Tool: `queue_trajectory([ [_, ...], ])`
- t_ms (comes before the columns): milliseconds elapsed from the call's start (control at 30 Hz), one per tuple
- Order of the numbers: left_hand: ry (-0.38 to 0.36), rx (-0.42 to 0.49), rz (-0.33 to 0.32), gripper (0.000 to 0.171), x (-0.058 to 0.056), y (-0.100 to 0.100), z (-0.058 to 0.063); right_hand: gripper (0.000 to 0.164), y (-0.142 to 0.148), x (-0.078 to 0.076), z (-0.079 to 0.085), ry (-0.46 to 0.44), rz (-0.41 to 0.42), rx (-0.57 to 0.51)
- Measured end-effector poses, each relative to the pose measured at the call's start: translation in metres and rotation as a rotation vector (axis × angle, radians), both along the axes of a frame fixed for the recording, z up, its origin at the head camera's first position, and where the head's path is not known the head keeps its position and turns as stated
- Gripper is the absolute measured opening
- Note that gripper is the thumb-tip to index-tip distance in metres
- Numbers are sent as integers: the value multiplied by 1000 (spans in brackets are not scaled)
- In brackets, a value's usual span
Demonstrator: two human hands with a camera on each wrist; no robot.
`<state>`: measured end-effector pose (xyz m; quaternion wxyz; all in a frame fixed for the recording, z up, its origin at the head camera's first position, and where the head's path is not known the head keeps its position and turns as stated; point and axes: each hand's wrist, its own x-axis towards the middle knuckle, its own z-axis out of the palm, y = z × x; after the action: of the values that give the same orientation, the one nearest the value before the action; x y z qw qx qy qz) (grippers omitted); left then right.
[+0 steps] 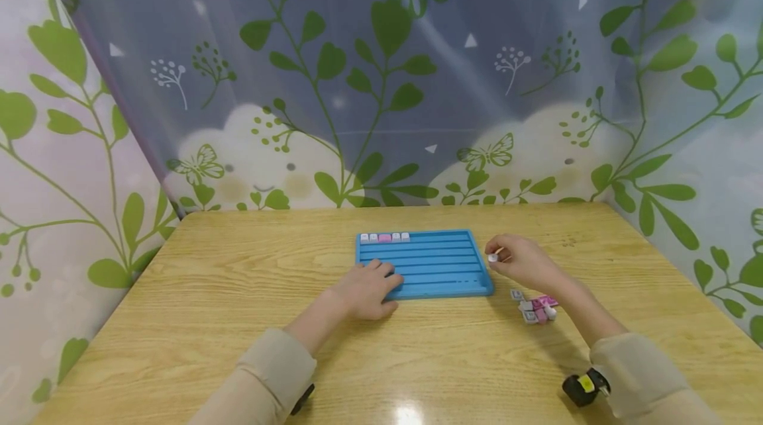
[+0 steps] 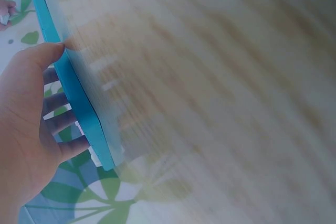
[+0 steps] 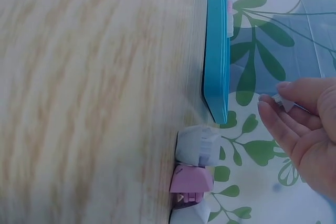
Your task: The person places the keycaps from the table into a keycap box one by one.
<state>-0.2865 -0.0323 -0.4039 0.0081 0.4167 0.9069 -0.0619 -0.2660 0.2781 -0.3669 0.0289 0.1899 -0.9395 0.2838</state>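
Observation:
A blue ridged tray (image 1: 441, 263) lies on the table, with a short row of white and pink keycaps (image 1: 385, 237) along its far-left groove. My left hand (image 1: 366, 289) grips the tray's near-left rim. In the left wrist view its thumb (image 2: 50, 53) is against the outer wall, and its fingertips are hidden behind the rim. Just off the tray's right side, my right hand (image 1: 527, 263) pinches a small white keycap (image 1: 493, 257) between thumb and fingers, raised off the table. Several loose white, grey and pink keycaps (image 1: 540, 316) lie in a cluster below that hand.
The wooden table (image 1: 238, 259) extends on both sides of the tray. Behind it and at both sides hang patterned curtains (image 1: 334, 81) with leaves and butterflies. A black wrist device (image 1: 584, 386) sits by the right sleeve.

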Motion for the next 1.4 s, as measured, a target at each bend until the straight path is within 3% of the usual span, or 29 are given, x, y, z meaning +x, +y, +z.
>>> queue_trajectory([
  [267, 0, -9, 3, 49, 2, 1, 3, 24, 0, 0, -5, 80, 62, 47],
  [467, 1, 3, 1, 48, 3, 0, 4, 19, -1, -1, -7, 127, 86, 70],
  [900, 0, -8, 8, 49, 2, 1, 2, 13, -4, -1, -8, 83, 68, 96],
  [1267, 7, 1, -4, 49, 2, 1, 2, 7, -6, -5, -16, 161, 115, 80],
  [1400, 5, 3, -2, 49, 1, 0, 2, 10, -9, -4, -15, 113, 102, 71],
])
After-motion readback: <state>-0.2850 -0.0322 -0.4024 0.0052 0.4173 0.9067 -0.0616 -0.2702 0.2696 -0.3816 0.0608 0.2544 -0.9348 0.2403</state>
